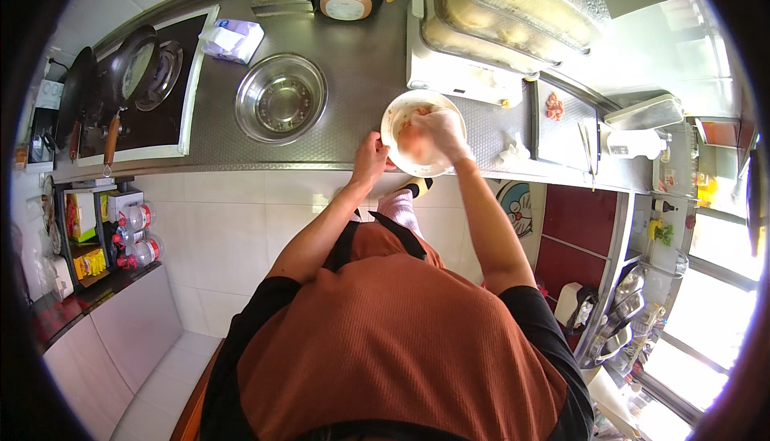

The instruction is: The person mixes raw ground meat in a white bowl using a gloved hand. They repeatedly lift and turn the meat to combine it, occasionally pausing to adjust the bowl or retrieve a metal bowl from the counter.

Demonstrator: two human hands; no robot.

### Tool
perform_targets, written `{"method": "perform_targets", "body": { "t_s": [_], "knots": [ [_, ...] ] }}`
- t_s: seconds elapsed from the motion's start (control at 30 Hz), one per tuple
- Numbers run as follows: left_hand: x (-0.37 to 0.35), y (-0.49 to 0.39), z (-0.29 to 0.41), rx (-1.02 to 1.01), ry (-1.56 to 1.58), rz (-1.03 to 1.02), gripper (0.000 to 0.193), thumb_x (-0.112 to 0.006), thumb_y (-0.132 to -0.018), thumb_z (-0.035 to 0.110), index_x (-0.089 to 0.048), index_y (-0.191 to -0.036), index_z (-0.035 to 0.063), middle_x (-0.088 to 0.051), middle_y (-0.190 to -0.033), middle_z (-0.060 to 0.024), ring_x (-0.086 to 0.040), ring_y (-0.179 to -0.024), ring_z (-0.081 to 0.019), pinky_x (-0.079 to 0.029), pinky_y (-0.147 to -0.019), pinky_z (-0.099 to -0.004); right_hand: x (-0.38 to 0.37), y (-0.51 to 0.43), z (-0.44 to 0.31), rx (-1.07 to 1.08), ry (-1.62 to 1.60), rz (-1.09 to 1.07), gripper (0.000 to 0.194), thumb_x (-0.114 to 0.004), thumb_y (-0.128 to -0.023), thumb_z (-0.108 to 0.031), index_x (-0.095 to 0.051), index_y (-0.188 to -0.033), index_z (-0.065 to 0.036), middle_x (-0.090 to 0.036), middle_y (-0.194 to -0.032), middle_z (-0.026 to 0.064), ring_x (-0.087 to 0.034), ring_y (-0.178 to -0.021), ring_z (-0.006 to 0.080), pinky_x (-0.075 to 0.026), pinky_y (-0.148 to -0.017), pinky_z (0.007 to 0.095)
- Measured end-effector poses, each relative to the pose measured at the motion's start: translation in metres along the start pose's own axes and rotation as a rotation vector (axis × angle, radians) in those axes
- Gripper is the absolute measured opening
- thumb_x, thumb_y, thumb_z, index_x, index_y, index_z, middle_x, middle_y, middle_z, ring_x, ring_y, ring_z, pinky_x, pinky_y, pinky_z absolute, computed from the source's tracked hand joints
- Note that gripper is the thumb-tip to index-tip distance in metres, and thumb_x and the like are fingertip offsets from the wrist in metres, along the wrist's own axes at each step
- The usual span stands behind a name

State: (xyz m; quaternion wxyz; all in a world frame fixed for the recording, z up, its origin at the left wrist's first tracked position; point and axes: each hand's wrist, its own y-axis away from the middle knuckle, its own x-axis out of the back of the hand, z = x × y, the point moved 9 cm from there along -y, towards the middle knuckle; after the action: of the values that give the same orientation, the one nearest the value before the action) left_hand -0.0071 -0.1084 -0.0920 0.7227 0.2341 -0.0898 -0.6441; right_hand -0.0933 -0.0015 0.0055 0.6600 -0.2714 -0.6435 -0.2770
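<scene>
A white bowl point(394, 121) stands at the counter's front edge with orange-pink pieces, apparently seasoned raw meat point(411, 140), inside. My left hand point(372, 157) grips its rim on the left side. Reaching into the bowl from the right is my right hand point(444, 131), which seems to wear a thin clear plastic glove. Its fingers are down among the meat and blurred, so their grip is hidden. To the left of the bowl sits a wide stainless steel basin point(281, 99) with nothing in it.
Behind the bowl stands a tiered food steamer point(463, 74). Rightward are a crumpled white tissue or plastic point(515, 151), a board point(562, 140) with a small piece of meat point(554, 106), and chopsticks point(586, 152). Leftward are a tissue pack point(232, 40) and a wok point(133, 68) on the cooktop.
</scene>
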Motion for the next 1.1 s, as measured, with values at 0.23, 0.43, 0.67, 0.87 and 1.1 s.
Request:
{"method": "perform_targets", "body": {
  "t_s": [0.23, 0.43, 0.67, 0.87, 1.1],
  "knots": [
    [0.0, 0.003, 0.004, -0.004, 0.006, 0.004, 0.023, -0.052, -0.096, 0.002, -0.047, -0.117, -0.0049, -0.061, -0.096, -0.0144, -0.07, -0.073, -0.0257, -0.064, -0.062, -0.0375, -0.006, 0.04, -0.032, 0.106, -0.174, -0.007, 0.026, -0.064, -0.079, -0.018, -0.071, -0.104, -0.015, -0.067, -0.102, 0.0069, -0.06, -0.105, 0.0292, -0.05, -0.082, 0.0426],
    [-0.001, 0.004, 0.003, 0.0, -0.001, -0.006, 0.026, -0.051, -0.096, 0.003, -0.045, -0.12, -0.0039, -0.062, -0.098, -0.0147, -0.07, -0.075, -0.0258, -0.063, -0.064, -0.0375, -0.038, 0.032, 0.03, -0.333, -1.0, 0.166, 0.017, -0.061, -0.078, -0.005, -0.069, -0.092, -0.009, -0.065, -0.1, 0.0112, -0.063, -0.097, 0.0277, -0.049, -0.088, 0.0379],
    [0.0, 0.001, 0.0, 0.004, 0.048, 0.0, 0.024, -0.054, -0.093, 0.001, -0.049, -0.116, -0.0051, -0.061, -0.094, -0.0137, -0.071, -0.072, -0.0251, -0.064, -0.061, -0.0372, -0.02, 0.032, -0.01, 0.224, -0.24, 0.079, 0.01, -0.065, -0.073, -0.008, -0.068, -0.082, -0.01, -0.064, -0.082, 0.0108, -0.065, -0.088, 0.0272, -0.051, -0.084, 0.0367],
    [0.002, 0.002, 0.0, -0.002, 0.035, 0.028, 0.025, -0.055, -0.093, 0.001, -0.049, -0.117, -0.0059, -0.06, -0.096, -0.014, -0.071, -0.074, -0.0252, -0.065, -0.061, -0.0374, -0.018, -0.007, 0.0, -0.156, 0.256, -0.026, 0.01, -0.062, -0.081, -0.017, -0.07, -0.08, -0.012, -0.067, -0.08, 0.0088, -0.065, -0.078, 0.0246, -0.051, -0.071, 0.0371],
    [0.0, 0.002, 0.002, -0.014, -0.037, -0.012, 0.024, -0.051, -0.096, 0.001, -0.046, -0.119, -0.0049, -0.061, -0.099, -0.015, -0.07, -0.076, -0.0259, -0.064, -0.065, -0.0392, -0.008, 0.014, -0.017, 0.013, -0.204, -0.122, 0.02, -0.062, -0.078, -0.016, -0.07, -0.087, 0.001, -0.068, -0.085, 0.0166, -0.067, -0.083, 0.0316, -0.052, -0.074, 0.0415]
  ]
}}
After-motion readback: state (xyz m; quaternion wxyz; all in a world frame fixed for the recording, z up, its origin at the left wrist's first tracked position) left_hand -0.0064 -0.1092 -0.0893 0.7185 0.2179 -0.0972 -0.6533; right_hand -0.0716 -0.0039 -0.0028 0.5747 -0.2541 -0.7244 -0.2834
